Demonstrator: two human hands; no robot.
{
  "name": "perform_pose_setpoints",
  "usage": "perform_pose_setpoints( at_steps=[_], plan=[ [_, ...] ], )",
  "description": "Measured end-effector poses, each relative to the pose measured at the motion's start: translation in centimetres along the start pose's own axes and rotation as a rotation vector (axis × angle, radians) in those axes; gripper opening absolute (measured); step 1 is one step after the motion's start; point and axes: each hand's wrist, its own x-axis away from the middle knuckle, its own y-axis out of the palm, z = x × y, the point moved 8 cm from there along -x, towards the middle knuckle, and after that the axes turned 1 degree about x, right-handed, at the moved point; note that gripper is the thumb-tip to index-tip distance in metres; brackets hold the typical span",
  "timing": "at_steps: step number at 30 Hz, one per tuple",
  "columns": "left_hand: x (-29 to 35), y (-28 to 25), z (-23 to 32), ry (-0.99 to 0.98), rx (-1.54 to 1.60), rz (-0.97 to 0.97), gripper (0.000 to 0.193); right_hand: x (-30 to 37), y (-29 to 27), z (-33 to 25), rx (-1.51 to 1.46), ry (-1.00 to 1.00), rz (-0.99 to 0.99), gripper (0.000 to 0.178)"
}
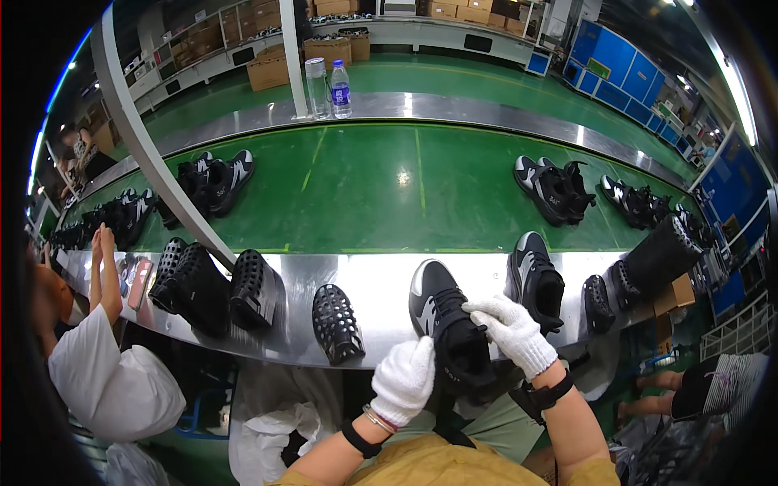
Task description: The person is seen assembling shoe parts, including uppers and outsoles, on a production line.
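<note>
Two gloved hands; two nearest sneakers; two bottles

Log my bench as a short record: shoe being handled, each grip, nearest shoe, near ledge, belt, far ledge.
Handled shoe: black with silver trim, laced, toe pointing away
Left grip: white-gloved, fingers curled by the handled shoe's left side
Right grip: white-gloved, fingertips at the lace and tongue area
Nearest shoe: similar colours, standing to the right
Near ledge: shiny metal; a perforated black form stands left of the handled shoe
Green belt: black shoes towards both sides
Far ledge: purple-labelled bottle, clear container
</note>
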Motion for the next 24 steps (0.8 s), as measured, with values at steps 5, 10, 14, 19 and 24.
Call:
perform_pose_setpoints(
  at_steps=[5, 10, 14, 19, 24],
  plan=[
    [1.4, 1.3, 1.3, 0.006, 0.104, -0.02, 0.042, 0.7, -0.1, 0.2, 0.038, -0.154, 0.104, 0.021],
    [1.9, -0.3, 0.6, -0.047, 0.298, -0.091, 0.041, 3.2, -1.6, -1.3, 0.124, -0.321, 0.175, 0.031],
    [-0.7, -0.3, -1.0, -0.434, 0.352, -0.238, 0.062, 3.9, 0.5, -6.5, 0.574, -0.486, 0.145, 0.031],
    [-3.3, 4.1, -1.3, -0.172, 0.218, -0.247, 0.063, 3.2, 2.9, -9.6, 0.914, -0.76, 0.201, 0.015],
    [-3.2, 6.2, -3.4, -0.317, 0.163, -0.561, 0.051, 5.2, -4.9, -8.4, 0.444, -0.518, 0.362, 0.028]
  ],
)
